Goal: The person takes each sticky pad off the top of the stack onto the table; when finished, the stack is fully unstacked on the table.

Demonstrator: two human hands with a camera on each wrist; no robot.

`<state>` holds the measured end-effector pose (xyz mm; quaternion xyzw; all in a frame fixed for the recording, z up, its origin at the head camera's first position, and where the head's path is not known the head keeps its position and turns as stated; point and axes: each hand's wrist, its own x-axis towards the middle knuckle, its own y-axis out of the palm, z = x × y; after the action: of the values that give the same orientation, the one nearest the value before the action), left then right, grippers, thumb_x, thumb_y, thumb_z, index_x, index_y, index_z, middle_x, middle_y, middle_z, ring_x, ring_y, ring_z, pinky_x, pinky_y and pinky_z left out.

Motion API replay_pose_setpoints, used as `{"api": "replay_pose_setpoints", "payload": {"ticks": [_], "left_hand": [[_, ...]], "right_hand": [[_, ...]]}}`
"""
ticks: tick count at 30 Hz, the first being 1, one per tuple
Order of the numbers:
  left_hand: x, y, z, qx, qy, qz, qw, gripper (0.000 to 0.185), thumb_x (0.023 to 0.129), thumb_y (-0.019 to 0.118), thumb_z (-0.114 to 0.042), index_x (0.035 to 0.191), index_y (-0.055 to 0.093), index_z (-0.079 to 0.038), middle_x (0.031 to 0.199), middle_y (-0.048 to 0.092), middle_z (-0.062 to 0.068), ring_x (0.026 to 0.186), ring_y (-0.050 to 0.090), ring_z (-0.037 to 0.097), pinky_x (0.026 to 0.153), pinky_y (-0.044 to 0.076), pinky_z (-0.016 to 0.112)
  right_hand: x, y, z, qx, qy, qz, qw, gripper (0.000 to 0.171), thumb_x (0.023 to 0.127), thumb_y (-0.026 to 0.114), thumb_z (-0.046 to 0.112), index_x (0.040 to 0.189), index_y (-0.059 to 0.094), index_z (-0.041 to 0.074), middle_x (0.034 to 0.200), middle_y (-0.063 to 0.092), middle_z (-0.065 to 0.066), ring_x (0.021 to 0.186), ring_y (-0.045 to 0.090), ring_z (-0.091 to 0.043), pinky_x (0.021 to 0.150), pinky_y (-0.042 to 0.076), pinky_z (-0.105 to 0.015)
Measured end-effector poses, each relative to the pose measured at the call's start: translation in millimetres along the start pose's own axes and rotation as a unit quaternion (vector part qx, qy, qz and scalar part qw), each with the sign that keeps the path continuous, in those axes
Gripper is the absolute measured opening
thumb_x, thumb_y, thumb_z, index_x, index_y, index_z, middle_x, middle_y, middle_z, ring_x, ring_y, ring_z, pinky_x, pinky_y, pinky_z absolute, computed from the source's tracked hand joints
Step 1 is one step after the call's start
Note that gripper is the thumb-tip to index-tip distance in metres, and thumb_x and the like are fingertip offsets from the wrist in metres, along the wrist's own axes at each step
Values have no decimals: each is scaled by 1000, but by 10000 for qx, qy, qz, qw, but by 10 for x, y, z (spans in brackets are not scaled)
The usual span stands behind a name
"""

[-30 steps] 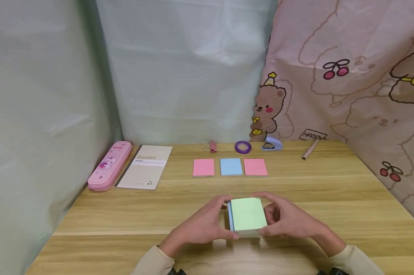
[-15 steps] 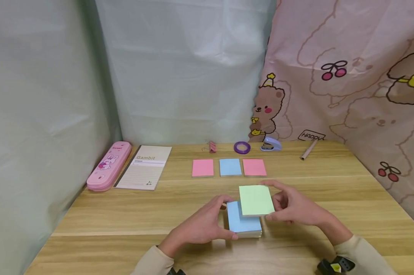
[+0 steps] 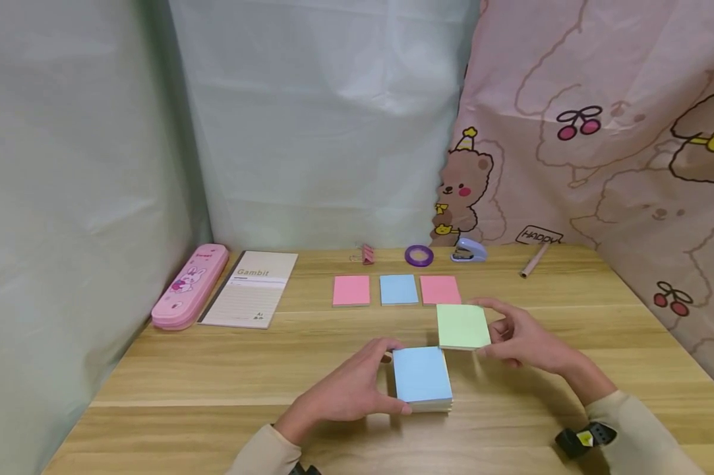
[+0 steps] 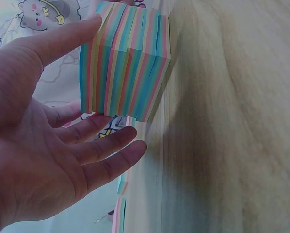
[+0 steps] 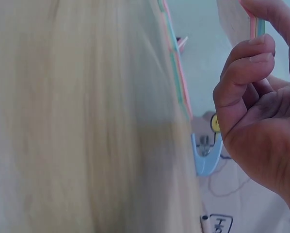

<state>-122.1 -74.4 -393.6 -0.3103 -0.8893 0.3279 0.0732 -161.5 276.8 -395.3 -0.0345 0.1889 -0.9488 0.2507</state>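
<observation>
My left hand (image 3: 353,389) grips the left side of a stack of sticky note pads (image 3: 423,376), blue on top, standing on the wooden table. Colour-striped edges of that stack (image 4: 125,63) show in the left wrist view, the thumb at one side and fingers at the other. Beyond the stack's far right corner, my right hand (image 3: 525,343) pinches a thin green-topped sticky note pad (image 3: 463,326) by its right side, held above the table. The right wrist view catches only the layered edge of this pad (image 5: 257,26), between thumb and fingers.
Behind lie a pink pad (image 3: 351,290), a blue pad (image 3: 399,289) and another pink pad (image 3: 440,289) in a row. Farther back are a binder clip (image 3: 367,254), purple tape roll (image 3: 418,256), stapler (image 3: 469,251) and pen (image 3: 533,260). A pencil case (image 3: 190,287) and notebook (image 3: 250,289) lie left.
My right hand has lifted the green-topped pad off the stack and carried it right and away from me, baring the blue pad beneath. The left hand has stayed at the stack.
</observation>
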Motion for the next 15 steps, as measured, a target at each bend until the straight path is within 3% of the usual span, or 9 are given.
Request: {"api": "replay_pose_setpoints", "payload": {"ticks": [15], "left_hand": [[-10, -4, -17, 39, -20, -9, 10000, 90, 81, 91, -43, 151, 45, -12, 149, 55, 2, 137, 55, 27, 113, 49, 47]], "right_hand": [[53, -346, -275, -106, 414, 21, 9991, 88, 94, 77, 8, 162, 22, -2, 68, 50, 5, 51, 46, -6, 45, 42, -21]]}}
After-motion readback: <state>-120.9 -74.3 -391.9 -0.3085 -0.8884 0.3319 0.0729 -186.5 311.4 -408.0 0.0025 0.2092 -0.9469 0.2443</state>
